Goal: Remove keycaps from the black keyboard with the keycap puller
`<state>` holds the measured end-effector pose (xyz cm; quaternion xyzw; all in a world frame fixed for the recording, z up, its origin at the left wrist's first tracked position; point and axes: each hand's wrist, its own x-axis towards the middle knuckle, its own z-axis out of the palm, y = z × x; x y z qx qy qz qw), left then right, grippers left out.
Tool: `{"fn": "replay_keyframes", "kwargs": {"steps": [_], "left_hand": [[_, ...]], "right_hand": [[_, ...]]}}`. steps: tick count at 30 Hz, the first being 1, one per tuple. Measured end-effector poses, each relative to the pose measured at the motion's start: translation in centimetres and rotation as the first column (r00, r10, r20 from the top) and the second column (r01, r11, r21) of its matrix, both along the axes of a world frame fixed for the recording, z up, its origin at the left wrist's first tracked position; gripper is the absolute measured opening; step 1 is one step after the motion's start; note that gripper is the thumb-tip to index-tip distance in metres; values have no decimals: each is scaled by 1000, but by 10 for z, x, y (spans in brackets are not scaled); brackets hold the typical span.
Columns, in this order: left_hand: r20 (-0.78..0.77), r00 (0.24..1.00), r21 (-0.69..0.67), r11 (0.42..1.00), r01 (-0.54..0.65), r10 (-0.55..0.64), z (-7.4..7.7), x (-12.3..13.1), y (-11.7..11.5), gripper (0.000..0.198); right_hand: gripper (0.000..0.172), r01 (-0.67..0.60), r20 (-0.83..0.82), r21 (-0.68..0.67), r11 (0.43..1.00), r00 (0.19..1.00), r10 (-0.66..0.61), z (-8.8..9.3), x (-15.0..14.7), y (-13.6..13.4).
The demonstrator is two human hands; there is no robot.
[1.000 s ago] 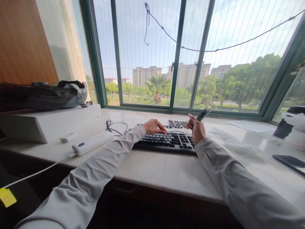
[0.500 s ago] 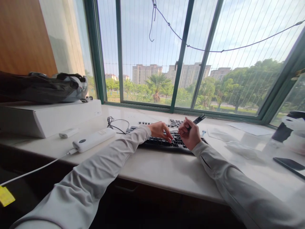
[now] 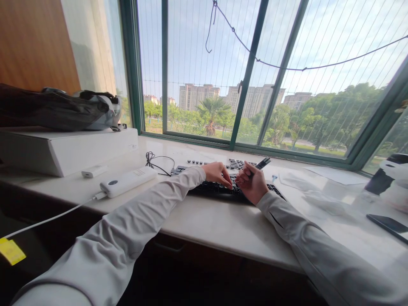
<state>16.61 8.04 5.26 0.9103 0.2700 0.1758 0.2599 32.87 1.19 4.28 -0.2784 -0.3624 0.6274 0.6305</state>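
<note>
Two pale grey sleeves run from the lower corners of the frame up to the centre, where both hands meet over a black keyboard (image 3: 223, 187) lying flat on the pale stone surface (image 3: 210, 223). The left hand (image 3: 218, 172) rests palm down on the keys, fingers curved and spread, its grip open and holding nothing. Just right of it, nearly touching, the right hand (image 3: 253, 185) has its grip closed around a slim dark tool (image 3: 262, 163), whose flat, rectangular black tip projects up and to the right past the knuckles; the exact type cannot be made out. The keyboard is low-profile with black keycaps bearing light legends, its rear key rows visible beyond the hands. At centre left, a white power bank (image 3: 127, 182) lies on the surface with a white cable (image 3: 47, 219) running to the lower left edge, and a small white adapter (image 3: 93, 171) sits just beyond it. A black cord (image 3: 156, 163) is coiled near the keyboard's left end. At far right lies a dark phone (image 3: 387, 223). At upper left, a white box (image 3: 63, 148) carries a dark bag (image 3: 57, 112). The green-framed window (image 3: 248, 80) fills the background.
</note>
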Motion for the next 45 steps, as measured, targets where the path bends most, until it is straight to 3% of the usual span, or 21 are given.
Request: {"fn": "replay_keyframes", "kwargs": {"steps": [14,25,35,45], "left_hand": [[-11,1000,-96,995,15,-16,-1,-3,2,42],[-32,999,-100,995,4,-7,0,-5,5,41],[59,996,-89,994,70,-65,-2,-8,10,40],[195,980,-19,999,47,-42,3,-3,5,45]], "right_hand": [[38,-22,-57,-122,992,998,15,0,1,3],[37,-13,-62,-95,995,998,7,-2,0,5],[37,6,-59,-57,998,998,-9,-5,0,6],[35,146,-212,28,989,968,-137,7,8,4]]}}
